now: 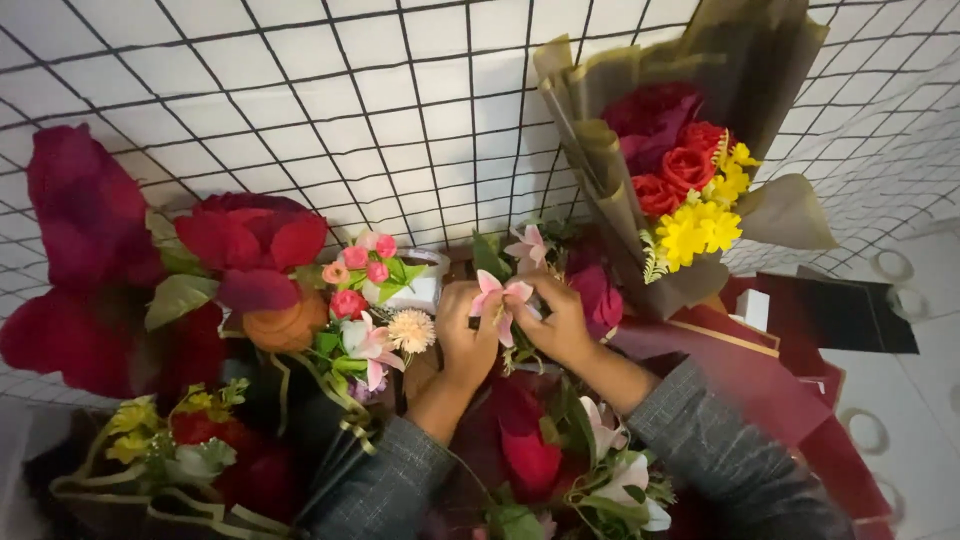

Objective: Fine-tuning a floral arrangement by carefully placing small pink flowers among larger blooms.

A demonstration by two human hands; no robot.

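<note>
My left hand [463, 335] and my right hand [560, 322] meet in the middle of the view, both pinching a small pink and white lily flower [502, 300]. The left fingers hold it from the left, the right fingers from the right. Just behind the flower are green leaves [489, 256] and another pale pink lily [528, 248]. Both arms wear grey sleeves. Below my wrists lies a bunch with a red bud [530, 460] and white lilies [625, 480].
A white tiled wall carries a black wire grid [400, 120]. An olive-wrapped bouquet of red roses and yellow flowers [680, 190] hangs at the right. Large red flowers [250, 245] and a small pink posy [365, 300] crowd the left. Dark red boxes [790, 370] lie at the right.
</note>
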